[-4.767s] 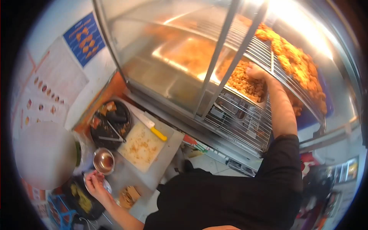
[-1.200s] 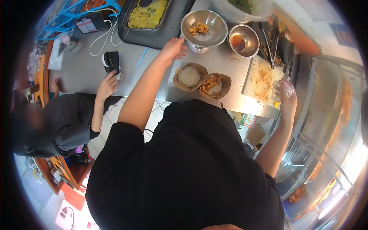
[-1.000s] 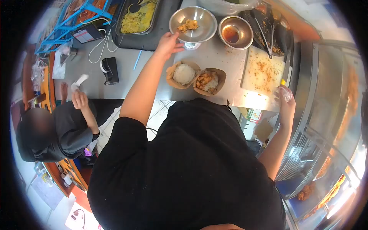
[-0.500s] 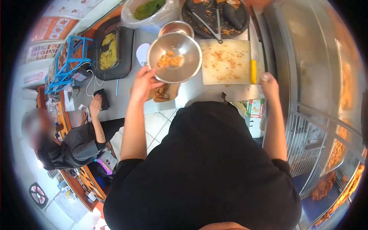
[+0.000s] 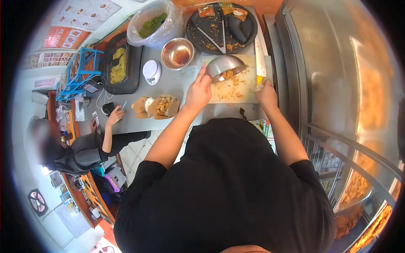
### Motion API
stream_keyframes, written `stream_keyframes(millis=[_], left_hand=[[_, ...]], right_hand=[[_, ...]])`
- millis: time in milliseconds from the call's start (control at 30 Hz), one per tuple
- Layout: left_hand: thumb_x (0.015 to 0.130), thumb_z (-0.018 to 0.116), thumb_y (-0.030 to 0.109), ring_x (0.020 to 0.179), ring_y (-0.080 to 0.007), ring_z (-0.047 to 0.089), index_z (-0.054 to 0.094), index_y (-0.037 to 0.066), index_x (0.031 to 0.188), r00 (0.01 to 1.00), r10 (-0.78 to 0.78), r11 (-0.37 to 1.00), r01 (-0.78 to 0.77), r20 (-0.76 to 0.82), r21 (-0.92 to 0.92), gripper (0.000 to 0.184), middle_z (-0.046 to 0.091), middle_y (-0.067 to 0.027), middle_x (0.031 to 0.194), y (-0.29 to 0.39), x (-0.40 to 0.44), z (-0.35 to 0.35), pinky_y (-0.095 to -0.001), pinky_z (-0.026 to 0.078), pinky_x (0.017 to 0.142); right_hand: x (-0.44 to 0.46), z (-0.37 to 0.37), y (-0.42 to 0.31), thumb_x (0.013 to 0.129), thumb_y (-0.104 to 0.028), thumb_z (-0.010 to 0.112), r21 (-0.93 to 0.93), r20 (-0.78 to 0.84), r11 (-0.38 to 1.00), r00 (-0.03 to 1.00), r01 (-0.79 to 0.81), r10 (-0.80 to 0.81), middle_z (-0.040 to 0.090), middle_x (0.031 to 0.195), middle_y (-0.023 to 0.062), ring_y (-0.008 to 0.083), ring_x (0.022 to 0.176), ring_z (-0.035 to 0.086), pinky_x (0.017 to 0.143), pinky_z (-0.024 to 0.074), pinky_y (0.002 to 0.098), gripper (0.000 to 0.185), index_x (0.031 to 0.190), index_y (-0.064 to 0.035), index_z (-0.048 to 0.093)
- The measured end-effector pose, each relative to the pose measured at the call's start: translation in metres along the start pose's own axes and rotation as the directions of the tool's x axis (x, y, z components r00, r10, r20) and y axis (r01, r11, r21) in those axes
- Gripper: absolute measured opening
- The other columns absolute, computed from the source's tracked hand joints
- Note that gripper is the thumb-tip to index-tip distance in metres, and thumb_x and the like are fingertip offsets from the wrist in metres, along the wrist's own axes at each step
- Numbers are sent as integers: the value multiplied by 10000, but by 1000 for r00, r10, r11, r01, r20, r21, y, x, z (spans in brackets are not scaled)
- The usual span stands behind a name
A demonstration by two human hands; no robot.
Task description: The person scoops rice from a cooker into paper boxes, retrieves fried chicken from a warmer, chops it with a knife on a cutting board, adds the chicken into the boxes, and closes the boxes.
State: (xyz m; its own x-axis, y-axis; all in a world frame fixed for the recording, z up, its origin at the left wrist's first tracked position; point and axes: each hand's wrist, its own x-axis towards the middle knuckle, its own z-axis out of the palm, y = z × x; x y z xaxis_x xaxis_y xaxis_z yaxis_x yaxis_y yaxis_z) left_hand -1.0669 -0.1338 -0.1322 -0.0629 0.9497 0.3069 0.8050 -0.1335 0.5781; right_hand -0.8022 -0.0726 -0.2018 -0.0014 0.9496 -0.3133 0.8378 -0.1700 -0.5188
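My left hand is closed on the rim of a steel mixing bowl. The bowl is tipped on its side over a white cutting board, its mouth facing down and to the right. Golden fried pieces show at its lower lip, and crumbs are scattered over the board. At the board's right edge, my right hand is wrapped round the yellow handle of a kitchen knife, whose long blade points away from me.
Beyond the board lies a round black tray with tongs. Left are a smaller steel bowl, a white scale and food-filled cardboard boxes. A plastic-lined tub stands behind. A co-worker holds a blue pen-like stick at the left.
My left hand has carried the bowl right and tipped it over the board. My right hand has closed on the knife handle. The scale and boxes are now uncovered; the co-worker has picked up the blue stick.
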Motion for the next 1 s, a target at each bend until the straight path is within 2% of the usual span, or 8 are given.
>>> stream_keyframes(millis=[167, 500, 567, 633, 700, 800, 933, 1000], left_hand=[[801, 541, -18, 952, -391, 636, 484, 19, 806, 969, 240, 956, -247, 60, 157, 68, 439, -226, 1389, 0, 1, -8, -443, 556, 678], [809, 534, -26, 979, -391, 624, 478, 15, 790, 997, 24, 974, -38, 67, 223, 72, 480, -211, 1358, -6, 15, -41, -431, 555, 701], [847, 531, -9, 937, -358, 646, 472, 27, 782, 964, 137, 961, -73, -229, 267, 94, 576, -196, 1214, -17, 25, -60, -417, 548, 684], [899, 517, 24, 930, -295, 659, 487, 27, 790, 912, -309, 932, 347, -271, 105, 113, 622, -144, 1051, -42, 14, -84, -396, 544, 683], [927, 504, 56, 949, -285, 649, 527, 2, 925, 648, -704, 709, 612, -290, -351, 59, 601, -134, 977, -68, 8, -108, -422, 565, 726], [935, 490, 74, 976, -348, 627, 485, -46, 1106, 463, -859, 440, 450, -218, -777, 209, 561, -183, 1037, -112, 2, -149, -493, 574, 777], [930, 423, 29, 1012, -403, 611, 428, -52, 1191, 210, -975, 147, 400, -65, -905, 274, 528, -202, 1103, -178, 1, -176, -510, 575, 824], [934, 418, 35, 1020, -408, 606, 413, -57, 1221, 231, -973, 106, 386, -16, -916, 301, 527, -210, 1120, -215, 1, -172, -509, 568, 843]], right_hand=[[0, -2, 8, 763, -270, 684, 11, -1, 1000, 1000, 1, -1, 587, 1048, 280, 447, 965, 600, 847, 488, 491, 501, 1121, 13, 477], [-3, -26, 20, 803, -248, 598, 91, 59, 985, 988, -145, 140, 632, 986, 314, 461, 943, 614, 814, 488, 505, 458, 1160, 26, 515], [-10, -34, 18, 829, -300, 603, 52, 8, 983, 984, -176, 176, 637, 996, 291, 466, 936, 609, 788, 488, 499, 424, 1136, -14, 544], [-11, -31, 29, 843, -331, 609, 85, 19, 982, 985, -171, 170, 639, 992, 282, 461, 933, 611, 778, 486, 498, 421, 1131, -29, 554], [-16, -31, 44, 858, -361, 614, 119, 30, 980, 987, -161, 158, 641, 988, 274, 456, 930, 612, 769, 484, 498, 419, 1127, -44, 565], [-41, -28, 63, 893, -360, 606, 171, -54, 981, 993, -95, 106, 640, 960, 264, 435, 927, 617, 777, 482, 479, 413, 1121, -19, 564], [-65, -11, 84, 909, -283, 604, 156, -186, 972, 972, 176, -146, 639, 914, 244, 428, 885, 618, 759, 483, 439, 347, 1109, -3, 560], [-69, -17, 76, 914, -259, 603, 228, -90, 968, 992, 102, -83, 639, 855, 212, 372, 802, 633, 716, 485, 402, 319, 1098, -1, 564]])
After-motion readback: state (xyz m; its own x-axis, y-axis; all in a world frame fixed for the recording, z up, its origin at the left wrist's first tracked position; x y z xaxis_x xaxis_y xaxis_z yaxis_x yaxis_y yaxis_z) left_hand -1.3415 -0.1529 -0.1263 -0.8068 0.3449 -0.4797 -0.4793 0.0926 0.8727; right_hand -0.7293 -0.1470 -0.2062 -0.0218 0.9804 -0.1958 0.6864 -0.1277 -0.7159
